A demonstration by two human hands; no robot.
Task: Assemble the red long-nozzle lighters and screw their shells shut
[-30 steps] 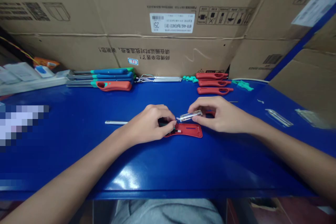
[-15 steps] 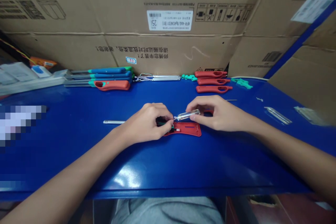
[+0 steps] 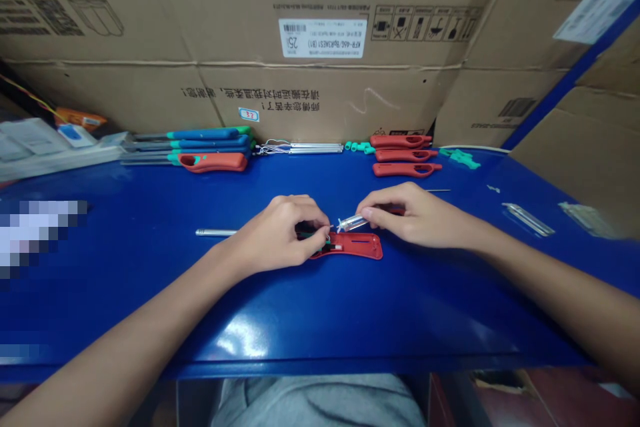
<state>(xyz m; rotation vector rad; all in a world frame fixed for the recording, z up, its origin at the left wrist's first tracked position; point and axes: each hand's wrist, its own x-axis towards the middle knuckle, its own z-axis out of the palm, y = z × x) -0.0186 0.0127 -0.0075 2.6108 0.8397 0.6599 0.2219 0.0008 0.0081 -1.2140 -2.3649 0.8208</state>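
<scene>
My left hand (image 3: 283, 230) is closed, thumb and forefinger pinching the end of a thin wire or tube (image 3: 331, 227) too small to make out fully. Under those fingertips lies a red lighter handle half (image 3: 367, 247), inner side up, with small black, white and green parts partly covered by the hand. A metal lighter tube (image 3: 215, 233) sticks out to the left. Just right of my left fingertips, my right hand (image 3: 413, 213) grips a clear lighter fuel tank (image 3: 353, 222) between thumb and fingers. Its white-tipped end points left. Another red piece (image 3: 397, 211) shows partly behind that hand.
Behind my hands are stacked lighters (image 3: 213, 161), metal tubes with wires (image 3: 317, 148), green caps (image 3: 355, 146), red handle halves (image 3: 405, 169) and green trigger parts (image 3: 463, 159). More clear tanks (image 3: 529, 219) lie at right. A cardboard wall (image 3: 240, 33) closes the back.
My right fingers now cover more of the clear fuel tank, and its white-tipped end shows more plainly beside my left fingertips. My left hand stays almost still.
</scene>
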